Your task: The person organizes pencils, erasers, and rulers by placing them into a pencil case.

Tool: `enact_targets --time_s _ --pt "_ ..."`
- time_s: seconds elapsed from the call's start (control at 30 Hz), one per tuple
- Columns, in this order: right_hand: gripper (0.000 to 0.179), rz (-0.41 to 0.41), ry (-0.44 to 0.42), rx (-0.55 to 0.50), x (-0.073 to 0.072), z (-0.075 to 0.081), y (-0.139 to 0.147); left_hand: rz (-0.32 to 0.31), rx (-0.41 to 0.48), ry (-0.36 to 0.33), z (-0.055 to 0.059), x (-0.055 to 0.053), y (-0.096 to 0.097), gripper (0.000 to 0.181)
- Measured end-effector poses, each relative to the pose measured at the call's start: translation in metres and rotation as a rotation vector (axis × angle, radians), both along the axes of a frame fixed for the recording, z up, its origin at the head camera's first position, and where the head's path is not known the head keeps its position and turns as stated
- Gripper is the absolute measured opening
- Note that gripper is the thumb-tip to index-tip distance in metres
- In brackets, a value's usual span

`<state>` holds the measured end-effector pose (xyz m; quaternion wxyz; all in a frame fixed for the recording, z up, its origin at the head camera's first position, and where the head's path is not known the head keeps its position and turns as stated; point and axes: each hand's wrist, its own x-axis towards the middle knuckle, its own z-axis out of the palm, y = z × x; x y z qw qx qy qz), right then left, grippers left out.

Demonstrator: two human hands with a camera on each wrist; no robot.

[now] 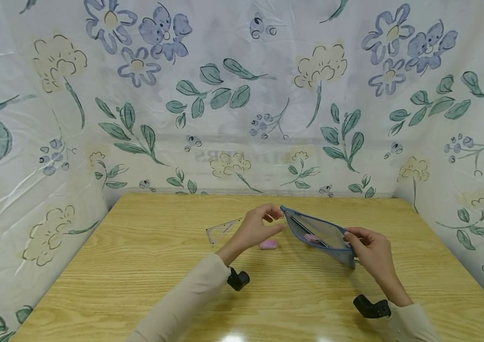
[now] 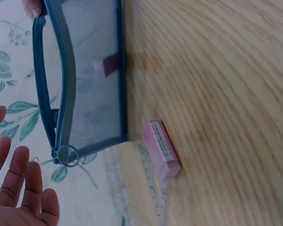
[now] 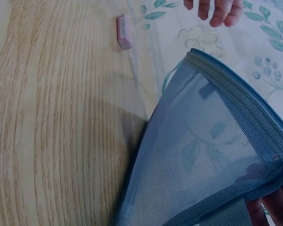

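My right hand (image 1: 372, 247) grips one end of a blue mesh zip pouch (image 1: 333, 230), thumb on its edge. The pouch is tilted above the table with its zipped top parted. Inside it lie a dark pen (image 1: 301, 224) and a pink block like an eraser (image 1: 311, 238). My left hand (image 1: 256, 225) is beside the pouch's other end, fingers relaxed and apart from it, close to the zipper's ring pull (image 2: 68, 156). On the table below the left hand lies a pink eraser (image 1: 268, 244) with a printed white label, visible in both wrist views.
A clear set square (image 1: 213, 233) lies behind the left forearm, partly covered by it. The wooden table (image 1: 139, 247) reaches back to a floral curtain (image 1: 224, 133), which also hangs at both sides. Each wrist wears a black camera (image 1: 238, 279).
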<state>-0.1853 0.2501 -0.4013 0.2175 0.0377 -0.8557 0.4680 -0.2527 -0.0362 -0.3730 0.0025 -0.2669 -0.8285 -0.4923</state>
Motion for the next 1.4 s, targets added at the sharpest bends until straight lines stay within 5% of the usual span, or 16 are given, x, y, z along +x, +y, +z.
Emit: enact_targets --time_s 0.27,0.6,0.9,1.4 --pt "0.021 0.001 -0.007 0.005 0.000 0.001 0.000 0.032 0.085 -0.138 -0.003 0.003 -0.012 0.024" --pt "0.022 0.001 -0.014 0.011 0.001 0.001 0.002 0.085 0.100 -0.229 -0.011 0.004 -0.025 0.019" --pt "0.022 -0.003 -0.017 0.012 0.000 0.002 0.001 0.114 0.041 -0.283 -0.021 0.003 -0.031 0.029" --pt "0.023 -0.003 -0.017 0.024 -0.001 -0.002 0.002 0.148 -0.051 -0.265 -0.044 0.004 -0.032 0.029"
